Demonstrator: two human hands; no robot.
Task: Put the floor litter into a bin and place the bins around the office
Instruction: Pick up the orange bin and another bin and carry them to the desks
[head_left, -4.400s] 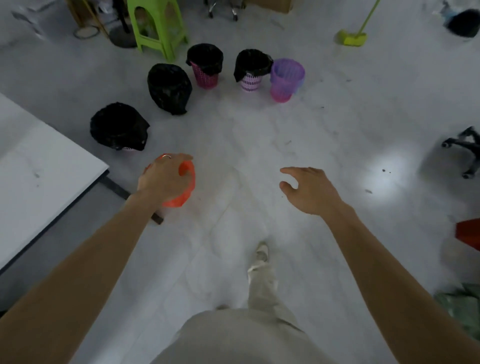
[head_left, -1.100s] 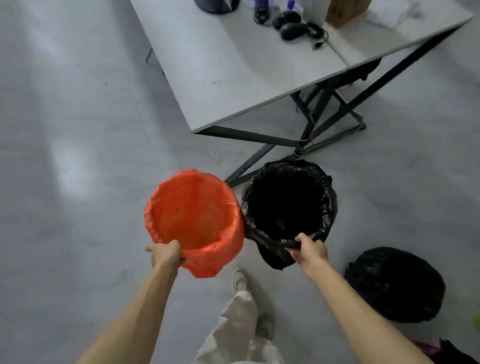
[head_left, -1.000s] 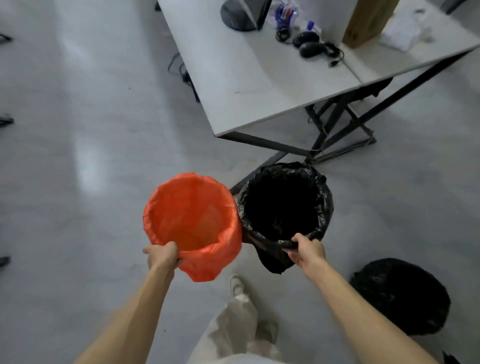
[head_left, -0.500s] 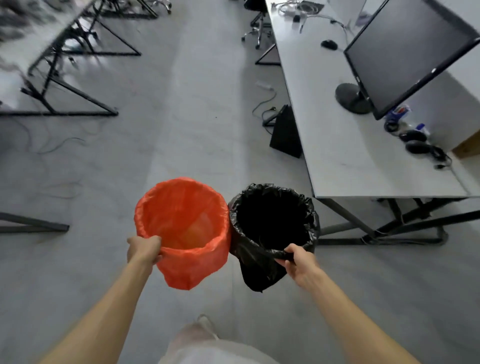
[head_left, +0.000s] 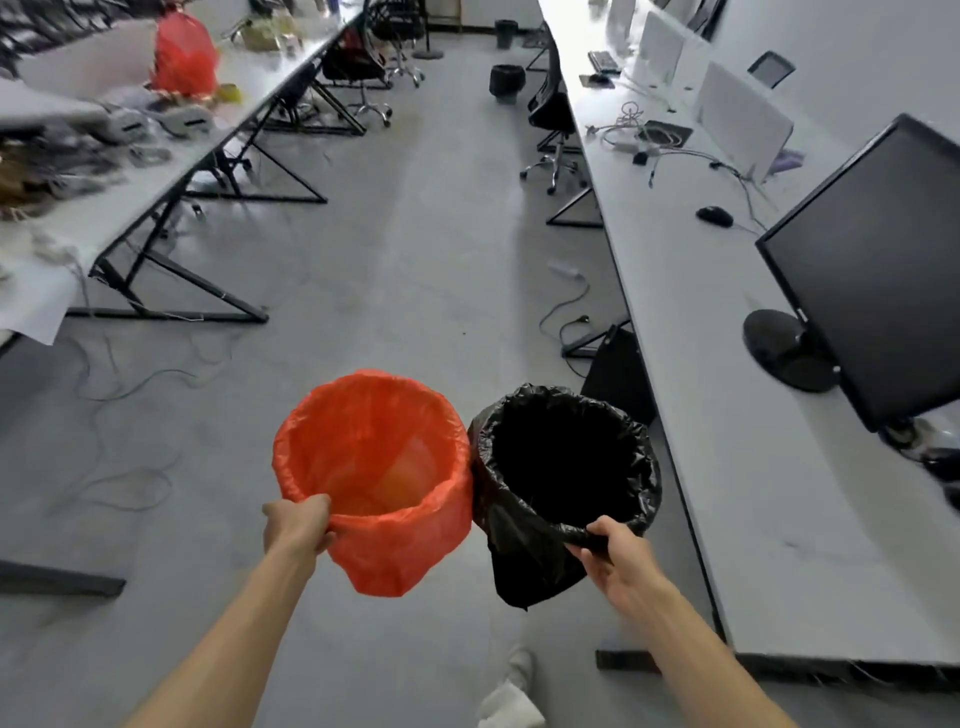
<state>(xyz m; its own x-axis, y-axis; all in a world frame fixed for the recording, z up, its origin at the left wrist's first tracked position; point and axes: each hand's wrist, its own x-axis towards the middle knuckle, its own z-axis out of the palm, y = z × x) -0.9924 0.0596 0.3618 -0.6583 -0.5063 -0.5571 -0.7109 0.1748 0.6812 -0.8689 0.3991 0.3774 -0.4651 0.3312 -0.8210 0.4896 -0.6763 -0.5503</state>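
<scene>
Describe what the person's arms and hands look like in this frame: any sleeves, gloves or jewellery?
Both forearms are bare up to the frame edge, with no sleeves in view. The left hand and right hand wear no gloves, and no watch or bracelet shows at either wrist. No ring can be made out here. Below them, light trousers and a pale shoe show.

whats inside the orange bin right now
The orange bin, held at its near rim by the left hand, shows only its orange liner; no litter is visible on the lit bottom. The near inner wall is hidden by the rim.
</scene>
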